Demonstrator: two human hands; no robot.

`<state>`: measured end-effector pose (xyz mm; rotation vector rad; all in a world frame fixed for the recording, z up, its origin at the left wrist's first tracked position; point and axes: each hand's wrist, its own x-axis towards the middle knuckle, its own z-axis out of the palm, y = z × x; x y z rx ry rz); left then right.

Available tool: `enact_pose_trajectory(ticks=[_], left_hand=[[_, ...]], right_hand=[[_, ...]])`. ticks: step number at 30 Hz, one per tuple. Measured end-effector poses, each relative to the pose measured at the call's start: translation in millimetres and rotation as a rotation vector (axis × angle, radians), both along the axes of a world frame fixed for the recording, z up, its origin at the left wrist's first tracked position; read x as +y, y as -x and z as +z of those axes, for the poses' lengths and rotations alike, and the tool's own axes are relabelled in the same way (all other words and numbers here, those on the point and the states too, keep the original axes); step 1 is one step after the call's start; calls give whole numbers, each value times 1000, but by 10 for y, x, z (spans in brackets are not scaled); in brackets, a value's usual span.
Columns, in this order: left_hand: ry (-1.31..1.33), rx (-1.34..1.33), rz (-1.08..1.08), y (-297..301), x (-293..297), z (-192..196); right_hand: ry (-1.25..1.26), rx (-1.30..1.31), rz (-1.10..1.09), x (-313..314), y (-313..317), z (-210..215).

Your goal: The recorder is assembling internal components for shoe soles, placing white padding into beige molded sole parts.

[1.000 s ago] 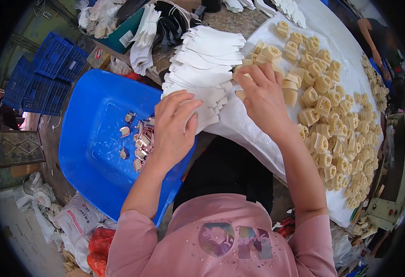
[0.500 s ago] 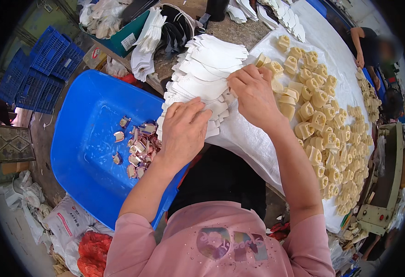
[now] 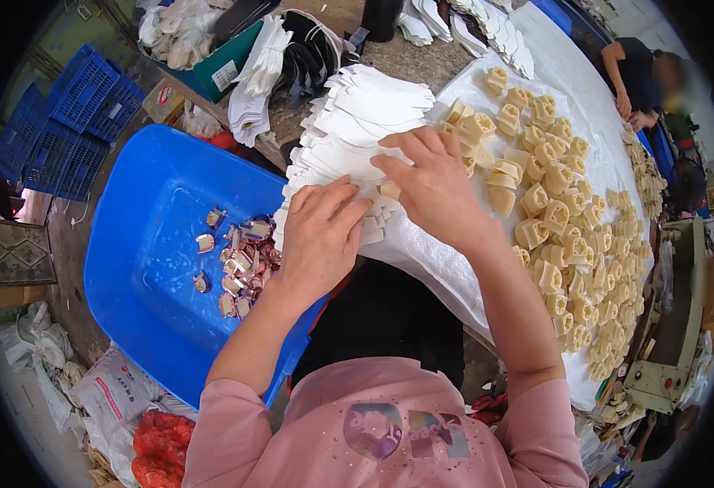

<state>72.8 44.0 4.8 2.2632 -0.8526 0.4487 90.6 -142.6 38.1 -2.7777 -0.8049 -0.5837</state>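
Note:
Overlapping flat white cut pieces [image 3: 365,106] lie in a fanned stack in front of me. My left hand [image 3: 322,236] rests on the stack's lower left part, its fingers bent and close together; whatever is under them is hidden. My right hand [image 3: 438,183] hovers over the stack's right side, thumb and fingers apart, holding nothing visible. A small cream piece [image 3: 389,189] shows just below its thumb, between the two hands. To the right, many hollow cream moulded pieces [image 3: 559,177] are spread over a white woven sheet [image 3: 446,272].
A blue tub [image 3: 141,268] at my left holds small shiny pinkish pieces [image 3: 243,264]. A green bin [image 3: 215,69] with plastic bags and white strips [image 3: 261,61] stand beyond it. Blue crates [image 3: 68,122] are stacked far left. Another person [image 3: 637,77] works at the far right.
My right hand has moved slightly left, and its fingers have spread from a pinch at the stack's right edge. The left hand keeps nearly the same pose.

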Motion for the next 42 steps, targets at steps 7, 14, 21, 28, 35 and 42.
enact_pose_trajectory(ticks=[7, 14, 21, 28, 35, 42], left_hand=[[84, 24, -27, -14, -37, -15], [-57, 28, 43, 24, -12, 47], [-92, 18, 47, 22, -25, 13], [-102, -7, 52, 16, 21, 13], [-49, -30, 50, -15, -3, -4], [-24, -30, 58, -18, 33, -59]], right_hand=[[83, -85, 26, -46, -97, -135], [113, -111, -63, 94, -90, -175], [5, -32, 54, -10, -93, -113], [95, 14, 83, 82, -130, -80], [-79, 66, -78, 45, -158, -179], [-48, 127, 81, -5, -142, -91]])
